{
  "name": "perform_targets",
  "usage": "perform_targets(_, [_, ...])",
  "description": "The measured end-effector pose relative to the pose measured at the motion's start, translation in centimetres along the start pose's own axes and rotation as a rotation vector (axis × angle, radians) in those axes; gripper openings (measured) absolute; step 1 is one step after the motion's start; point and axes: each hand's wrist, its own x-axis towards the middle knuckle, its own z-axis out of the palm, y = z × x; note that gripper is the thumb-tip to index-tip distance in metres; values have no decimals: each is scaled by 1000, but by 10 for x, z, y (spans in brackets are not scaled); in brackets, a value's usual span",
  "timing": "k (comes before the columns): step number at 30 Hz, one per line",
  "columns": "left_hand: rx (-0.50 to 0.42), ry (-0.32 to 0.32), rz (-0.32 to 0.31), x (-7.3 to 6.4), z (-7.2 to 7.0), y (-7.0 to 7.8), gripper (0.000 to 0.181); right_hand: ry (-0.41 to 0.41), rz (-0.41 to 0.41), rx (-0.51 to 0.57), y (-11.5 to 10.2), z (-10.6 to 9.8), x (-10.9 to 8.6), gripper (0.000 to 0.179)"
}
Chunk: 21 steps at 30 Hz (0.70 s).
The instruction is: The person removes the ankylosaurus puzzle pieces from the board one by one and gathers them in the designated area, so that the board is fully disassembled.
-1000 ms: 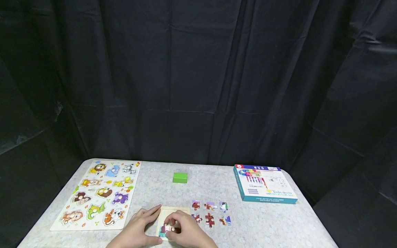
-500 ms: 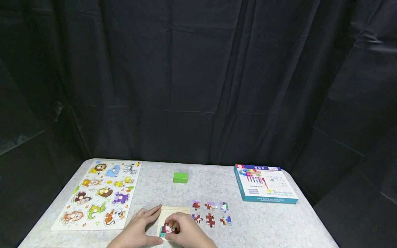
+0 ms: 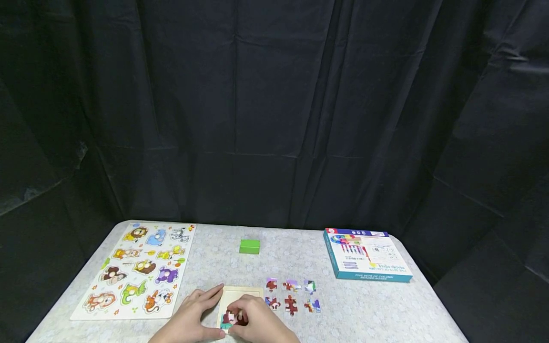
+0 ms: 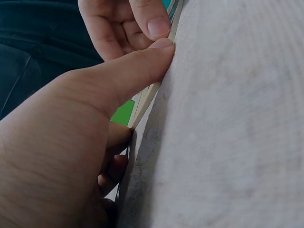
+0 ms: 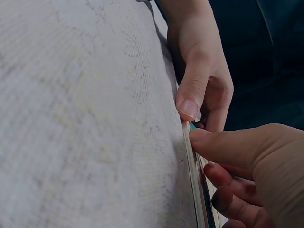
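A small wooden jigsaw tray [image 3: 242, 288] lies at the table's near edge, with a few teal, brown and pinkish pieces in its lower part. My left hand [image 3: 193, 312] holds the tray's left side, thumb at the near corner and index finger at the far corner. Over the tray, my right hand [image 3: 257, 318] bends its thumb and fingers onto a brown-and-pink puzzle piece [image 3: 232, 316], partly hidden by them. In the left wrist view, the left thumb [image 4: 142, 66] presses the tray's edge. The right thumb [image 5: 223, 145] is just above the tray in the right wrist view.
Several loose jigsaw pieces [image 3: 290, 305] lie in two rows right of the tray. A green block [image 3: 249, 246] stands farther back. An animal peg board [image 3: 141, 271] occupies the left side, and a flat teal-edged box [image 3: 366, 255] the back right. Black cloth hangs behind.
Beneath the right fingers, the pinkish patch has shrunk and shifted slightly left, and more brown shows. The left hand keeps its place on the tray.
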Motion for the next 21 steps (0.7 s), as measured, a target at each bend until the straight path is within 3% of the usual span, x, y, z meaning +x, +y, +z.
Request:
perform_targets(9, [-2, -13, -6, -1, 1, -1, 97, -16, -24, -45, 1, 1, 0, 25])
perform_targets(14, [-15, -20, -4, -1, -1, 0, 98, -15, -17, 13, 2, -1, -1, 23])
perform_targets(21, [-13, -30, -25, 0, -2, 1, 99, 70, -2, 1, 0, -24, -3, 33])
